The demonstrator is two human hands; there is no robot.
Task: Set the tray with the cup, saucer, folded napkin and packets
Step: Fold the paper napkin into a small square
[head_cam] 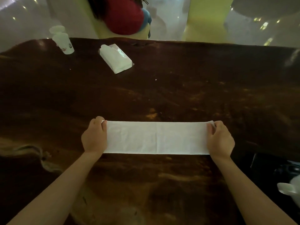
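Note:
A white napkin (156, 137) lies stretched as a long flat strip on the dark wooden table (162, 88), with a crease down its middle. My left hand (95, 136) pinches its left end and my right hand (220, 138) pinches its right end. A white paper cup (63, 43) stands at the far left of the table. Beside it lies a white pack of tissues (115, 58) in clear wrap. No tray, saucer or packets are in view.
A white object (290, 187), partly cut off, sits at the right edge near dark items (276, 166). Beyond the table's far edge a person in red (125, 15) stands by a yellow-green pillar (207, 18).

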